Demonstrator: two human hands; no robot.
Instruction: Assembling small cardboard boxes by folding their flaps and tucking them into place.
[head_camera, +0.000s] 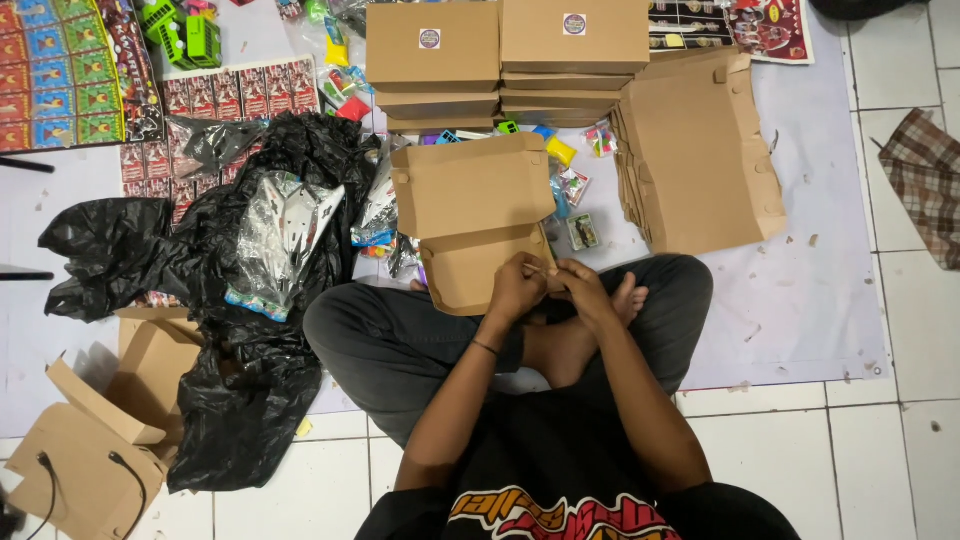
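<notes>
- On the floor, seen from the head camera, a person sits cross-legged at the edge of a pale mat (800, 300) spread over white tiles.
- Resting on the person's lap is an open brown cardboard box (470, 215), its lid tipped up and away; the inside is mostly hidden by the lid and the hands, so I cannot tell what is in it.
- Left hand (515, 290) is curled closed, fingers pinching the near right corner of the box.
- Right hand (588, 290) is also curled closed, touching the left hand and gripping the same corner flap.
- Beyond the box stand two stacks of closed cardboard boxes (505, 60), each top one carrying a small round sticker.
- Just right of the open box, a pile of flat unfolded box blanks (695, 155) leans on the mat.
- Small bright toys and packets (570, 185) lie scattered between the open box and the stacks.
- To the left, a crumpled black plastic bag (240, 380) holds a shiny silver packet (285, 235) on its folds.
- At lower left lie brown paper bags (85, 460) with dark cord handles.
- Upper left, sheets of coloured cards (60, 70) lie on the mat.
</notes>
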